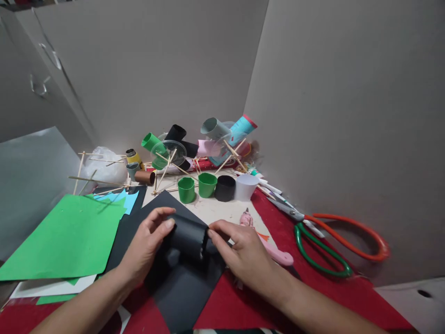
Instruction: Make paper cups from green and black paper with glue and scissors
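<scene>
A black paper tube (187,235) with a ragged right end lies sideways between my two hands, just over a sheet of black paper (187,287). My left hand (148,241) pinches the tube's left end between thumb and fingers. At the right end, the thumb and forefinger of my right hand (239,246) grip the rim. Behind the hands stand two green paper cups (186,190), a black paper cup (225,188) and a white paper cup (246,187). Beside my right hand lies a pink-handled tool, possibly a glue gun (278,253), partly hidden by that hand.
Large scissors (302,218) with orange and green handles lie at the right. Green paper sheets (66,236) cover the left side. Farther back stands a stick frame (168,167) with plastic discs and coloured tubes, before a grey wall (156,69). A red cloth (229,306) covers the table.
</scene>
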Demonstrator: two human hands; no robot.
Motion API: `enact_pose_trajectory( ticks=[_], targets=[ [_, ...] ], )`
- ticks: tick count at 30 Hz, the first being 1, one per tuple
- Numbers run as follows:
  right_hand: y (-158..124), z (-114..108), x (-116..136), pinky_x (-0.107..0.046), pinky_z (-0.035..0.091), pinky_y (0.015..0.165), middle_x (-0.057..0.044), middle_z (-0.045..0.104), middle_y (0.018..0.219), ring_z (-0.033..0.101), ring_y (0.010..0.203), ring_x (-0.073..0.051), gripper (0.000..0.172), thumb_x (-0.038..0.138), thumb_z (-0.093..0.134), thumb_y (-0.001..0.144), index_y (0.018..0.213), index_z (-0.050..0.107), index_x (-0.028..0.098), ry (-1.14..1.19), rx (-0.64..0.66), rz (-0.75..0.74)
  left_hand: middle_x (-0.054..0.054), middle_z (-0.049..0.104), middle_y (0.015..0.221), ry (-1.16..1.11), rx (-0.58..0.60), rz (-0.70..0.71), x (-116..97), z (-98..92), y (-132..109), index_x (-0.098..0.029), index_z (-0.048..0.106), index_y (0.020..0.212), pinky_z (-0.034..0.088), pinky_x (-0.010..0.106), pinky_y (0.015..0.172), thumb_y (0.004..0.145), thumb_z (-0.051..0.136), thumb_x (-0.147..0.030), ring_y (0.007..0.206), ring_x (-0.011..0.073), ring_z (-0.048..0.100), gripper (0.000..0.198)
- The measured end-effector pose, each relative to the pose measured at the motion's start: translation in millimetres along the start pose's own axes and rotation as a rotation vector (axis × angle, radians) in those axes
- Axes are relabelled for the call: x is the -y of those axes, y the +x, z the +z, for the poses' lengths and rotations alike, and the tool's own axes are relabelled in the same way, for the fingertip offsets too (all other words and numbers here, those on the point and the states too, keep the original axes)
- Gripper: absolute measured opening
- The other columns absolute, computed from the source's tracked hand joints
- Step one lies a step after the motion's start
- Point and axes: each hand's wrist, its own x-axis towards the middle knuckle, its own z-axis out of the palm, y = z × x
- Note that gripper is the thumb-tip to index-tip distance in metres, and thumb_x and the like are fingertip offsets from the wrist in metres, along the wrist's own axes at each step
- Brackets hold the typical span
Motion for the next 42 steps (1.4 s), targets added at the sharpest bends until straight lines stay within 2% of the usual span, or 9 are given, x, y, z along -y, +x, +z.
enact_pose_trajectory(
  ticks=[3, 5, 11, 13, 17, 28, 35, 39, 42],
  targets=[
    [0.3, -4.8, 0.0, -0.028, 0.043, 0.065, -0.001, 0.067, 0.073, 0.063, 0.067, -0.016, 0.022, 0.021, 0.047, 0.097, 0.081, 0.063, 0.020, -0.063, 0.076, -0.036, 0.004, 0.067, 0.113, 0.185, -0.157, 0.123, -6.9, -8.6, 4.2, -0.023, 0.065, 0.108, 0.048, 0.025, 0.085, 0.082, 0.072, -0.044, 0.107, 0.0200, 0.060, 0.034],
    [1.1, -7.6, 1.8, -0.026, 0.043, 0.063, 0.001, 0.065, 0.069, 0.061, 0.063, -0.015, 0.024, 0.021, 0.048, 0.097, 0.078, 0.063, 0.020, -0.072, 0.155, -0.047, 0.005, 0.067, 0.112, 0.245, -0.121, 0.137, -12.2, -10.7, 6.0, -0.022, 0.066, 0.106, 0.048, 0.027, 0.088, 0.082, 0.072, -0.045, 0.106, 0.0213, 0.060, 0.034],
    [2.7, -11.8, 7.8, -0.026, 0.042, 0.059, 0.000, 0.064, 0.066, 0.059, 0.059, -0.014, 0.023, 0.019, 0.052, 0.095, 0.076, 0.065, 0.018, -0.106, 0.251, -0.154, 0.007, 0.069, 0.107, 0.198, 0.600, -0.221, -19.3, -6.1, 9.8, -0.021, 0.067, 0.112, 0.047, 0.028, 0.082, 0.073, 0.075, -0.055, 0.093, 0.0203, 0.063, 0.053],
    [2.2, -12.2, 8.2, -0.025, 0.042, 0.059, 0.000, 0.066, 0.066, 0.060, 0.059, -0.014, 0.020, 0.019, 0.055, 0.094, 0.078, 0.066, 0.018, -0.053, 0.247, -0.137, 0.003, 0.068, 0.095, 0.212, 0.687, -0.268, -17.6, -4.9, 10.9, -0.021, 0.069, 0.108, 0.045, 0.024, 0.072, 0.069, 0.080, -0.053, 0.079, 0.0154, 0.060, 0.052],
    [0.9, -13.3, 6.7, -0.021, 0.044, 0.059, 0.001, 0.069, 0.069, 0.062, 0.060, -0.012, 0.017, 0.018, 0.055, 0.092, 0.083, 0.070, 0.018, 0.075, 0.248, -0.076, -0.001, 0.063, 0.078, 0.195, 0.645, -0.317, -12.4, -4.1, 12.4, -0.020, 0.070, 0.098, 0.040, 0.021, 0.061, 0.065, 0.083, -0.049, 0.063, 0.0104, 0.052, 0.045],
    [7.6, -14.4, -7.5, -0.017, 0.042, 0.051, 0.000, 0.067, 0.063, 0.059, 0.054, -0.010, 0.021, 0.016, 0.052, 0.087, 0.077, 0.070, 0.015, 0.259, 0.331, 0.032, 0.001, 0.064, 0.079, 0.169, 0.646, -0.337, -1.0, -1.0, 16.5, -0.019, 0.070, 0.101, 0.041, 0.022, 0.065, 0.067, 0.080, -0.054, 0.065, 0.0113, 0.054, 0.050],
    [2.0, -12.3, -10.9, -0.023, 0.040, 0.053, -0.002, 0.066, 0.062, 0.060, 0.054, -0.013, 0.019, 0.011, 0.055, 0.089, 0.079, 0.072, 0.012, 0.037, 0.328, -0.206, 0.002, 0.064, 0.082, 0.337, 0.803, -0.254, -18.7, 9.0, 24.9, -0.014, 0.071, 0.100, 0.043, 0.023, 0.070, 0.078, 0.071, -0.054, 0.074, 0.0128, 0.053, 0.046],
    [-2.2, -12.7, -13.8, -0.026, 0.043, 0.060, -0.004, 0.068, 0.066, 0.066, 0.061, -0.016, 0.021, 0.012, 0.054, 0.092, 0.080, 0.071, 0.012, -0.008, 0.267, -0.320, 0.000, 0.062, 0.073, 0.340, 0.763, -0.314, -16.4, 16.6, 24.1, -0.014, 0.069, 0.088, 0.040, 0.021, 0.061, 0.074, 0.078, -0.038, 0.066, 0.0103, 0.050, 0.029],
    [-1.2, -11.3, -17.2, -0.024, 0.041, 0.055, -0.002, 0.064, 0.060, 0.060, 0.052, -0.012, 0.021, 0.012, 0.053, 0.090, 0.078, 0.070, 0.012, 0.068, 0.191, -0.316, -0.003, 0.057, 0.069, 0.249, 0.703, -0.328, -9.6, 21.0, 20.7, -0.014, 0.065, 0.082, 0.036, 0.019, 0.058, 0.074, 0.077, -0.031, 0.062, 0.0076, 0.045, 0.023]
  ],
)
